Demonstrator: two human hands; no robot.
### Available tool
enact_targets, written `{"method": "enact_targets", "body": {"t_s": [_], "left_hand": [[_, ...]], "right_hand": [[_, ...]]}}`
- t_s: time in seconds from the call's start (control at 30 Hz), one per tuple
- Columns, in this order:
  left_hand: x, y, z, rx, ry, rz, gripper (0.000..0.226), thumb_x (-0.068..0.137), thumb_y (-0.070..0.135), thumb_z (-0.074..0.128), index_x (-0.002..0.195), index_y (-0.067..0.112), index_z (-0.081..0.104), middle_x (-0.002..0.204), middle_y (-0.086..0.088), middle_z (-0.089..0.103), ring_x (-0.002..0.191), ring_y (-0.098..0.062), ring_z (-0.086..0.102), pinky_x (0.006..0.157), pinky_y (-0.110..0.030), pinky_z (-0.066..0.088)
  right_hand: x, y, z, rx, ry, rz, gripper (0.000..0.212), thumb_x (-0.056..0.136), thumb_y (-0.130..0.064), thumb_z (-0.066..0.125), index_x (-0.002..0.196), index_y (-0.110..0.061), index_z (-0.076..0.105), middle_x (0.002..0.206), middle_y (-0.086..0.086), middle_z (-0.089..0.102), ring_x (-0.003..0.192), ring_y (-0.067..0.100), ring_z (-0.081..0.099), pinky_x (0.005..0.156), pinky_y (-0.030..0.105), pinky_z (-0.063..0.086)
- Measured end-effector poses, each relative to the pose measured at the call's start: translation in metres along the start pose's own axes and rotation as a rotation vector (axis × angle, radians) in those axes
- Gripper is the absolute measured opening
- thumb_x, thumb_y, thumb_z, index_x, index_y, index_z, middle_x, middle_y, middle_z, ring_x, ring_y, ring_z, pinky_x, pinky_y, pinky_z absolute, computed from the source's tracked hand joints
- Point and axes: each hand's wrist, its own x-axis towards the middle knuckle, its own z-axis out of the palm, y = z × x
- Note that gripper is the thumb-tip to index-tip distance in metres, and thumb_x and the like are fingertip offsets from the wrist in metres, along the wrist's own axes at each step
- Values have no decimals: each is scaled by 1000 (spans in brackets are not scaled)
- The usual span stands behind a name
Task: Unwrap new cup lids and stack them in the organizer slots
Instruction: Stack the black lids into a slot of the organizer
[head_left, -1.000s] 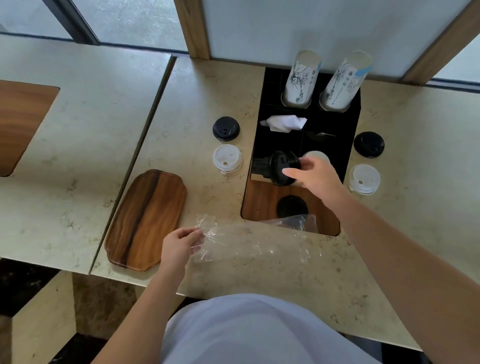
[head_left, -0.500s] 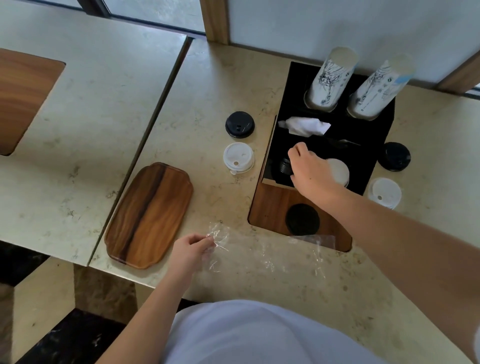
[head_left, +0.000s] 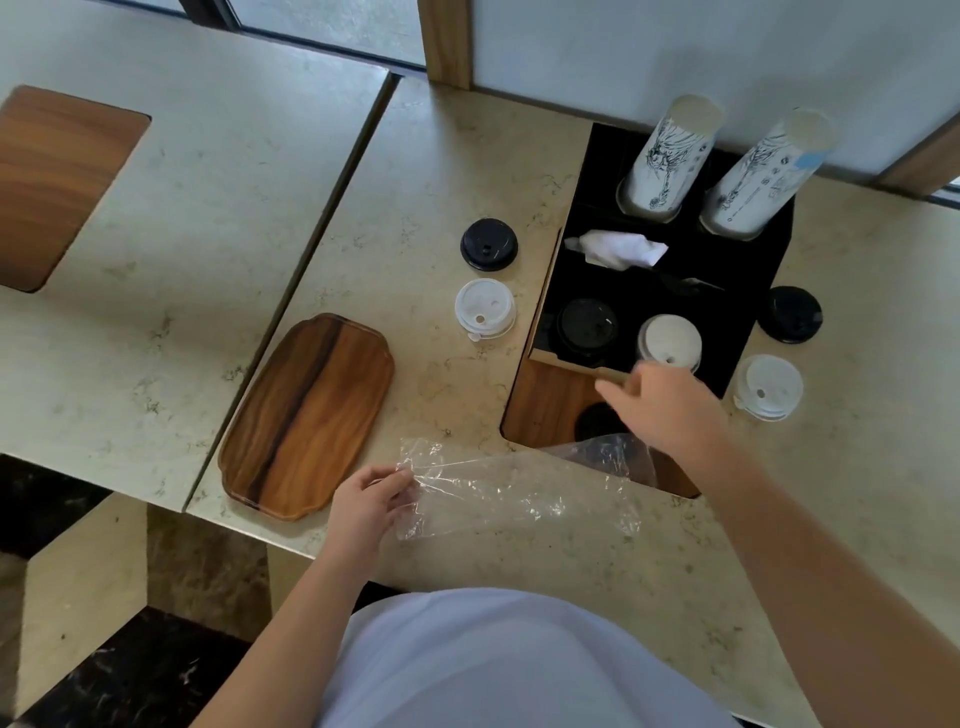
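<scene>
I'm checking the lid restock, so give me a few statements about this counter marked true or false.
1. The left hand holds the plastic wrap. True.
2. The right hand grips a black lid. False: it is empty; the black lids sit in the organizer.
3. White lids fill the slot beside the black ones. True.
4. The wooden tray carries lids. False: nothing lies on it.
5. Two cup stacks stand at the organizer's back. True.

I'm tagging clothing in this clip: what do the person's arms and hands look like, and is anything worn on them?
Both forearms are bare, without sleeves showing; left hand and right hand have no gloves, watch or rings that I can see. A pale top covers the torso.
</scene>
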Motion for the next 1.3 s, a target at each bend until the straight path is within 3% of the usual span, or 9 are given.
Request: {"method": "enact_targets", "body": {"t_s": [0.1, 0.23, 0.3, 0.53, 0.7, 0.83, 0.97, 1.13, 1.3], "left_hand": [[-8, -1, -8, -46, -4, 7, 21, 88, 9, 73, 106, -2, 67, 86, -19, 74, 80, -29, 70, 82, -44, 55], [-19, -5, -16, -84, 4, 13, 21, 88, 7, 72, 106, -4, 67, 85, -17, 73, 78, -24, 69, 79, -38, 58], [-25, -8, -24, -80, 49, 3, 20, 88, 9, 73, 104, -2, 69, 88, -14, 73, 80, -23, 68, 81, -38, 56], [-44, -29, -59, 313, 205, 134, 10, 81, 28, 77, 72, 33, 78, 74, 5, 75, 69, -12, 68, 70, -34, 56], [-55, -44, -76, 283, 268, 24, 10, 83, 31, 77, 75, 25, 79, 70, 4, 74, 71, -19, 70, 63, -30, 55], [-57, -55, -87, 247, 315, -35, 18, 84, 29, 76, 66, 26, 78, 68, 2, 74, 62, -12, 65, 56, -24, 53], [-55, -65, -88, 197, 346, -63, 18, 86, 26, 75, 69, 24, 79, 67, 6, 74, 66, -13, 69, 54, -19, 53], [-52, -69, -83, 145, 365, -86, 11, 88, 27, 70, 79, 21, 74, 72, -1, 73, 67, -14, 68, 53, -20, 53], [-68, -49, -70, 270, 594, 103, 19, 86, 33, 61, 88, 18, 48, 72, -1, 50, 61, -16, 45, 51, -30, 41]], "right_hand": [[-41, 8, 11, -29, -362, 151, 69, 74, -85, 47, 54, -19, 43, 45, -6, 40, 40, 13, 45, 45, 26, 33], [-55, 0, 19, 234, -566, 169, 28, 84, -40, 71, 73, -14, 68, 68, -3, 72, 49, 7, 66, 41, 18, 43], [-52, -13, 18, 332, -484, 142, 6, 84, -21, 69, 81, -18, 73, 78, -2, 75, 55, 9, 71, 42, 18, 46], [-1, -82, 19, 418, -293, 47, 3, 91, -11, 68, 87, -12, 67, 82, 8, 73, 61, 12, 73, 50, 23, 57], [28, -136, 39, 277, -271, -107, 7, 89, -19, 65, 85, -13, 66, 78, 7, 73, 71, 20, 73, 74, 43, 63], [40, -168, 62, 221, -314, -170, 4, 88, -14, 62, 86, -11, 63, 74, 8, 71, 65, 24, 66, 75, 47, 62], [45, -183, 85, 155, -319, -204, 10, 87, -10, 58, 81, -8, 66, 84, 13, 71, 80, 34, 68, 74, 46, 57], [37, -178, 94, 179, -305, -237, 41, 90, -22, 62, 130, -14, 60, 124, 3, 62, 110, 20, 59, 91, 32, 47], [-3, -136, 75, 452, -1, -265, 32, 91, -25, 60, 123, -23, 60, 113, -10, 59, 87, -4, 58, 76, 16, 42]]}}
